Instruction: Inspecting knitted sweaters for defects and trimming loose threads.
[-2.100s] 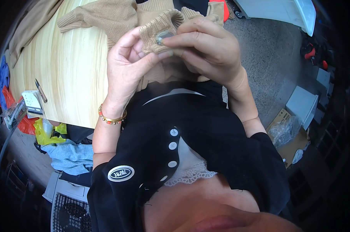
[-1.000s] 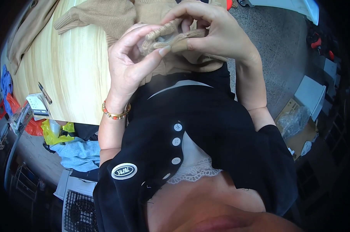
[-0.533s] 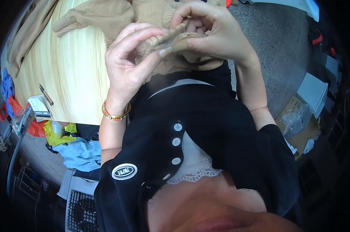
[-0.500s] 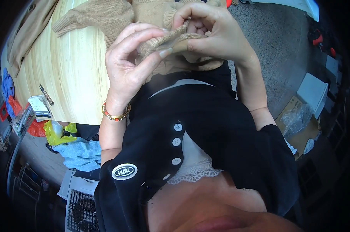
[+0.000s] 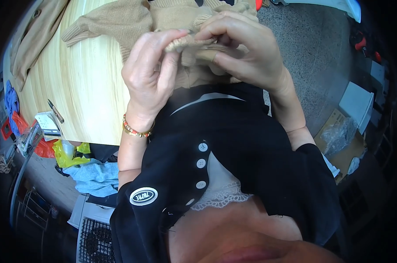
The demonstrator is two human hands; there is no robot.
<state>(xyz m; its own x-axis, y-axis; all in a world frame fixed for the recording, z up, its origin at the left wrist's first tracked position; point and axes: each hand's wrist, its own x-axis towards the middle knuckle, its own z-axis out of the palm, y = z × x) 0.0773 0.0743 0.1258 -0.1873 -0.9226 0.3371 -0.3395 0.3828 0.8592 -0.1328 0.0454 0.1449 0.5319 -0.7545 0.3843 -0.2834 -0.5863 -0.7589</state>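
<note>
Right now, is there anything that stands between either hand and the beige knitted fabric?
Nothing clearly in the way: the left hand pinches the beige knitted fabric, and the right hand touches it too. A smooth tan piece shows at the right thumb; I cannot tell what it is.

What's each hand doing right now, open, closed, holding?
Left hand: closed, pinching the tan knit fabric between thumb and fingers.
Right hand: curled, fingers at the same fabric; whether it grips cannot be told.
</note>
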